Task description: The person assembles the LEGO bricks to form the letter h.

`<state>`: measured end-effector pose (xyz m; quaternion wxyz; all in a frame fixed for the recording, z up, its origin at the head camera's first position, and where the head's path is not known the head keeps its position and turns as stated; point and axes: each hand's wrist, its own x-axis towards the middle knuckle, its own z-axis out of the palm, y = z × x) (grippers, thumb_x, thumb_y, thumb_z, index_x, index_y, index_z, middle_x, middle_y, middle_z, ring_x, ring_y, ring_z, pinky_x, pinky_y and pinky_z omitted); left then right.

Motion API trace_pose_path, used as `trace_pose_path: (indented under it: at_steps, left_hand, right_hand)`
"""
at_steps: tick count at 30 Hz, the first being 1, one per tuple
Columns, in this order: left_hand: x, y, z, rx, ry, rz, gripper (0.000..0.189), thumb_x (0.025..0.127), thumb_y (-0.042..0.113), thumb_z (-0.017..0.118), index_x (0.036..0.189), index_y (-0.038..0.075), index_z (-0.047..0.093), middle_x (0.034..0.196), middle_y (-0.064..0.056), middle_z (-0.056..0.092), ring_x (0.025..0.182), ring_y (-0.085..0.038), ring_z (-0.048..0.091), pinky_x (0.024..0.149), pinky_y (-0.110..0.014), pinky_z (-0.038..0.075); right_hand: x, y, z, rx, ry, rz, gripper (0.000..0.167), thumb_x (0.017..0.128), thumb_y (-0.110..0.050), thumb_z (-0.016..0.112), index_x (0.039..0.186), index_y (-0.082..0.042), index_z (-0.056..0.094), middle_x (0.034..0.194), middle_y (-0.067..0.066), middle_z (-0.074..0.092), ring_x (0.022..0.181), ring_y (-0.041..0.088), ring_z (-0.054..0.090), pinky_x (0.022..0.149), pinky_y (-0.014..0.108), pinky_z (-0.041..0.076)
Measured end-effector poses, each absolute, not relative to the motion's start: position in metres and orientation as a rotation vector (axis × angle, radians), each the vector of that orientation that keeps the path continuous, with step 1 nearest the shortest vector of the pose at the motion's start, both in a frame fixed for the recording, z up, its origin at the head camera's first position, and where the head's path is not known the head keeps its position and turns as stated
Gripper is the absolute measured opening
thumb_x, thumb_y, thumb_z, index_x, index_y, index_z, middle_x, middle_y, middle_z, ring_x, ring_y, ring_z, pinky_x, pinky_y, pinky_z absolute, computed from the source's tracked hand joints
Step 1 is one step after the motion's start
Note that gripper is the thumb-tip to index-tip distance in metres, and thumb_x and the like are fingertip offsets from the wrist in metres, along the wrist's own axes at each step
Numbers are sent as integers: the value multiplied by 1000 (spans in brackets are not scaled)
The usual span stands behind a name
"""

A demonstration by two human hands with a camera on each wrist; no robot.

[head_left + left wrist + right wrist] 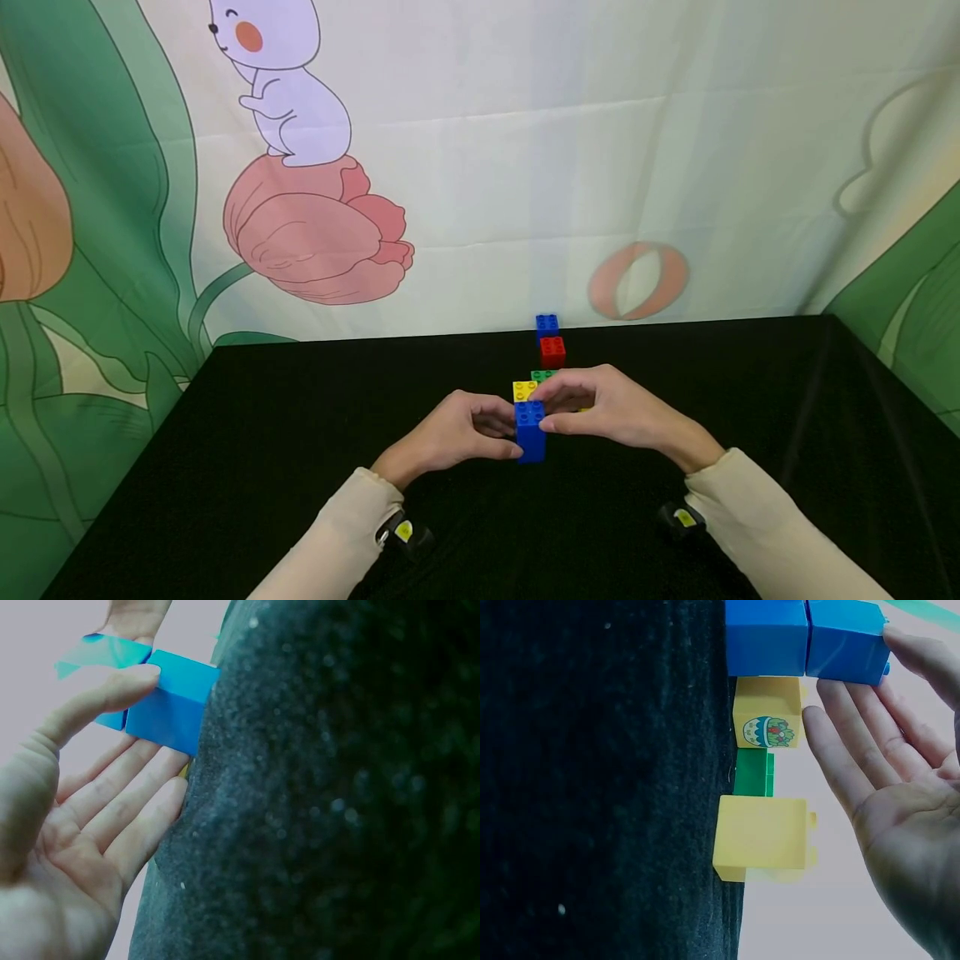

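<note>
Two blue toy building bricks stand stacked in front of me, the upper blue brick (529, 412) sitting on the lower blue brick (532, 447). My left hand (455, 430) holds the lower brick (169, 705) from the left, thumb on its near face and fingers behind. From the right, my right hand (611, 408) pinches the upper brick (846, 641) between thumb and fingers. A thin seam shows between the two bricks; whether they are fully pressed together I cannot tell. Just behind the stack is a yellow brick (524, 388), printed with a picture (769, 732) on one side.
Farther back stand a green brick (544, 376), a red brick (552, 352) and another blue brick (547, 325). A second yellow brick (763, 834) is mostly hidden behind my right hand in the head view. Black cloth (300, 467) covers the table; a printed curtain (487, 167) hangs behind.
</note>
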<state>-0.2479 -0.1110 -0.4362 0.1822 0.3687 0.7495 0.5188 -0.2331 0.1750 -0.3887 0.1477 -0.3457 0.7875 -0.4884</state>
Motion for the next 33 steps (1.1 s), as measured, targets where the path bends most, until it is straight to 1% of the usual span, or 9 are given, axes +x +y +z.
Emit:
trace_pose_path:
  at_steps: [4,11,16,18,19,23,26,30,33]
  left_hand:
    - [-246,-110,-435,1045,2141,1440,38,97,19,79,130,3,69,122,-7,75,112,-21,73,97,-36,59]
    - [-248,-111,-437,1022,2104,1473,38,95,18,81,128,2,70,122,-6,76,112,-20,73,99,-35,58]
    - [-268,-114,-469,1025,2052,1518,39,94,26,84,128,13,73,121,0,76,112,-19,73,98,-33,58]
    - [-276,-115,-482,1021,2041,1531,39,92,31,86,127,18,73,120,3,77,112,-18,73,97,-32,58]
    - [-277,-115,-483,1020,2046,1528,39,92,31,86,127,18,73,120,2,77,113,-19,73,97,-32,59]
    - [-268,-114,-467,1035,2063,1501,39,95,26,83,129,11,72,122,-3,76,113,-20,73,97,-35,59]
    - [-259,-112,-450,1070,2095,1462,39,97,20,80,131,4,70,123,-7,76,113,-21,73,97,-36,59]
    - [-253,-112,-441,1080,2120,1433,39,98,21,79,131,3,70,123,-8,76,113,-22,73,97,-36,59]
    - [-246,-111,-433,1038,2119,1445,38,97,17,79,130,1,70,122,-8,76,113,-22,73,98,-36,59]
  right_hand:
    - [-233,175,-389,-996,2259,-1408,35,101,-16,73,133,-5,67,127,8,72,118,24,69,106,51,53]
    - [-233,175,-390,-993,2252,-1410,35,101,-16,73,133,-5,67,127,8,72,118,24,69,105,47,54]
    - [-233,174,-390,-994,2254,-1409,35,101,-15,73,133,-4,67,126,9,72,116,24,70,103,40,56]
    - [-234,174,-390,-998,2255,-1406,34,101,-15,73,133,-4,67,126,9,72,116,24,70,104,41,55]
    - [-234,174,-390,-999,2255,-1406,35,100,-15,73,133,-4,67,126,9,72,116,24,70,104,43,55]
    - [-234,174,-390,-989,2265,-1399,35,100,-17,74,133,-5,67,126,8,72,116,24,70,105,50,54]
    - [-234,174,-389,-980,2263,-1405,35,100,-16,74,133,-5,67,126,8,72,115,23,71,105,51,54]
    - [-233,174,-389,-982,2257,-1409,35,100,-15,74,133,-5,67,126,9,72,113,23,71,105,51,53]
    - [-233,173,-389,-986,2257,-1409,35,100,-15,74,132,-5,67,125,8,73,113,23,72,105,52,53]
